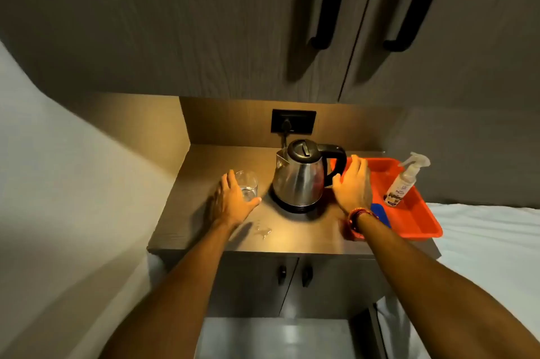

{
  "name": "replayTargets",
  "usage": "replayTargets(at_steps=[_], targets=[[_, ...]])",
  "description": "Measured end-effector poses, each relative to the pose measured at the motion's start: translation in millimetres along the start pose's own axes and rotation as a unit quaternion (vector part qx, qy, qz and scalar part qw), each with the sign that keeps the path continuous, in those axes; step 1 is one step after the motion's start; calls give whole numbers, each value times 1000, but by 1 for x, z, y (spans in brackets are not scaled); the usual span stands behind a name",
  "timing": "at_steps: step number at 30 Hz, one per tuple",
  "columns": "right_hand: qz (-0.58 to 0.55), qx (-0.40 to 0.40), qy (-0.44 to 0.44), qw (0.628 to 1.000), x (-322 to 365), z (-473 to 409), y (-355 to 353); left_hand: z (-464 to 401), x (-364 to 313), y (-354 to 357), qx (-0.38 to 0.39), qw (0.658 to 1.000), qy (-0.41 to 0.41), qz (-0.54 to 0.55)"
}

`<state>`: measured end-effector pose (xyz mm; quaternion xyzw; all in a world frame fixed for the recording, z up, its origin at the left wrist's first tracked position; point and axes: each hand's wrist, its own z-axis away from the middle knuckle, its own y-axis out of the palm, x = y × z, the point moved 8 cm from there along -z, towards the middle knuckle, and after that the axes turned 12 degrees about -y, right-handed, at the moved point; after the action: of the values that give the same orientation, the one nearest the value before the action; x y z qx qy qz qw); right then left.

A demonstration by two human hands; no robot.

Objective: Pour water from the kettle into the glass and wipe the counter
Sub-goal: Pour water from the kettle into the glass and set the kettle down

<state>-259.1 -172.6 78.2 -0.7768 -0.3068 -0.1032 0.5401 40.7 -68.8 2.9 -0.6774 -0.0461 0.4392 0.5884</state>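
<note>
A steel kettle [299,180] with a black lid and handle stands on its base in the middle of the brown counter [198,230]. A clear glass [248,184] with some water in it stands to the kettle's left. My left hand [233,200] is open, its fingers spread just beside the glass, touching or nearly touching it. My right hand [353,183] is open right next to the kettle's black handle, not closed around it. A small puddle of water [263,231] lies on the counter in front of the glass.
A red tray [420,221] at the counter's right holds a spray bottle [404,180] and something blue [381,212], mostly hidden by my wrist. A black wall socket [293,122] carries the kettle's cord. Cabinet doors hang above and below. White bedding lies to the right.
</note>
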Motion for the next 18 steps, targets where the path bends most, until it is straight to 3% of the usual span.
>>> replayTargets(at_steps=[5,10,14,18], targets=[[-44,29,62,997,-21,-26,26,-17,8,25,30,989,-65,130],[-258,-27,179,949,-45,-44,64,-28,18,37,25,946,-131,294],[-340,-23,229,912,-57,-52,87,-32,25,39,17,942,-127,311],[-335,-21,196,921,-45,-60,81,-33,19,28,4,945,-98,312]])
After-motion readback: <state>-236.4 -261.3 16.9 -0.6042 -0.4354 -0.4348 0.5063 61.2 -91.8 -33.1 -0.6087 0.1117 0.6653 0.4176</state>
